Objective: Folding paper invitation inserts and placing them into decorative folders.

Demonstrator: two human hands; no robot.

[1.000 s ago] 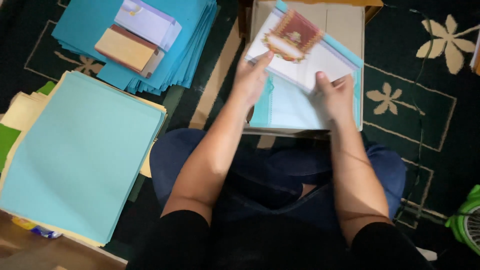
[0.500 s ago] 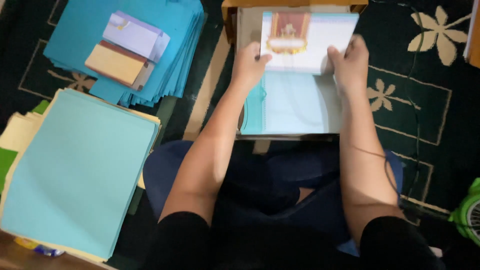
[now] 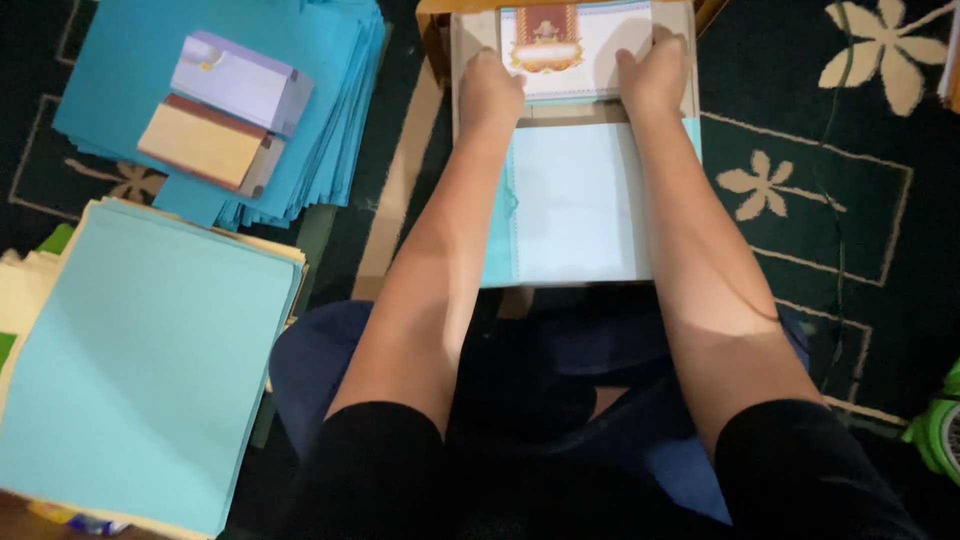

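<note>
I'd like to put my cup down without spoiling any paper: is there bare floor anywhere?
Bare carpet lies right of the right hand and the pale blue sheet. A narrow strip runs between that sheet and the dark blue paper stack. The left is crowded: that stack carries two small blocks, with the light blue stack below.

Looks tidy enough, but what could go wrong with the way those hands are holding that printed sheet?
The left hand and right hand press the printed sheet from both edges, so it might buckle or crease. It lies only partly over the pale blue sheet below, so the two could end up misaligned. The two small boxes sit loose on the blue paper stack and might slide off if it gets bumped.
</note>
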